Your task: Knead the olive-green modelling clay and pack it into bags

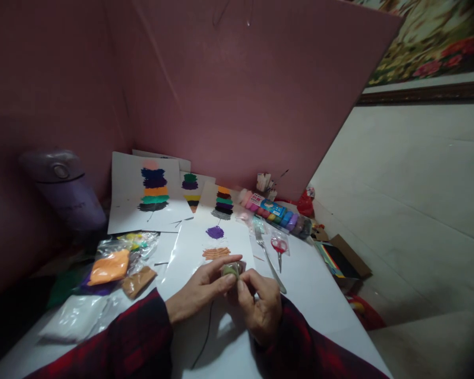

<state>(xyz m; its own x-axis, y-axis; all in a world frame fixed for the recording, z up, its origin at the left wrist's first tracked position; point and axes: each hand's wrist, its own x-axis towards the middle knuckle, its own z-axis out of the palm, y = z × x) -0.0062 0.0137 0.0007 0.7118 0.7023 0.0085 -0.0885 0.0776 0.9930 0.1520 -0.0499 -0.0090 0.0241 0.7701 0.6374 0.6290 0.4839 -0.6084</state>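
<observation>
Over the near edge of a white sheet, my left hand (199, 290) holds a small olive-green clay lump (232, 268) that seems to be in clear plastic. Bent fingers of my right hand (263, 302) pinch its near side, beside the left thumb. Just beyond the hands, the white sheet (186, 251) bears a purple clay patch (215, 232) and a ridged orange clay patch (216, 253). A fork (266, 252) and red-handled scissors (279, 251) lie to the right of the hands. A thin dark line, like a cord (208, 331), runs below them.
On the left are bagged orange clay (109, 267), brown clay (139, 281), a white packet (74, 319) and a purple bottle (65, 192). Sheets with coloured stripes (120, 205) lean against the pink wall (221, 105). A pack of coloured clay (274, 210) lies back right.
</observation>
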